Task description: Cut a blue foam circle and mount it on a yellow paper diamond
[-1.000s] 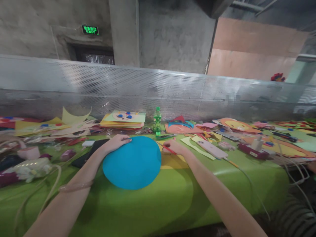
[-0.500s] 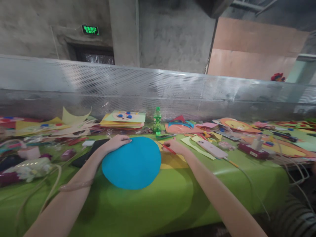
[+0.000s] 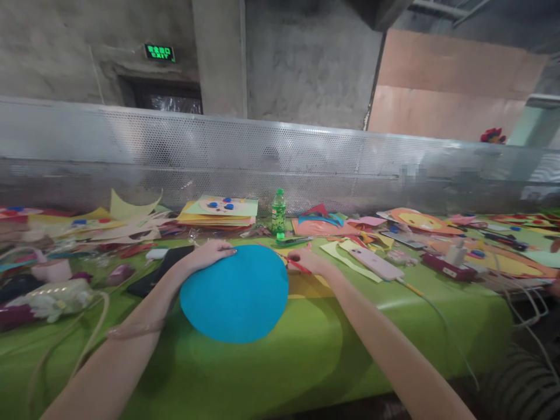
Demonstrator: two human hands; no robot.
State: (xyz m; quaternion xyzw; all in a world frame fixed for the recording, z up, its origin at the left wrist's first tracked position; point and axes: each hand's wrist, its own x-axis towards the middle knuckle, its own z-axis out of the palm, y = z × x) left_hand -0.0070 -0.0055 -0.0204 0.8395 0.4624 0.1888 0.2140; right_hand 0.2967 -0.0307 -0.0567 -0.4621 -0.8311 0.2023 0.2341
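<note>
A round sheet of blue paper (image 3: 236, 294) is held up at its upper left edge by my left hand (image 3: 212, 254), thumb on top and the other fingers partly hidden. My right hand (image 3: 308, 261) is closed round red-handled scissors (image 3: 300, 266) at the sheet's right edge. Their blades point left toward the blue paper, and I cannot make out whether they are apart. A yellow sheet (image 3: 310, 287) lies on the table beneath my right hand, partly covered by the blue paper.
Behind the sheet stands a green drink bottle (image 3: 279, 216). A phone (image 3: 371, 262) on a charging cable lies at the right. Stacked paper (image 3: 219, 213) sits at the back, and a power strip (image 3: 450, 268) is farther right. A perforated metal panel (image 3: 306, 154) borders the green-covered table (image 3: 306, 356).
The blue paper has shifted slightly right and down, with its right edge closer to my right hand. Both hands have barely moved and keep their hold.
</note>
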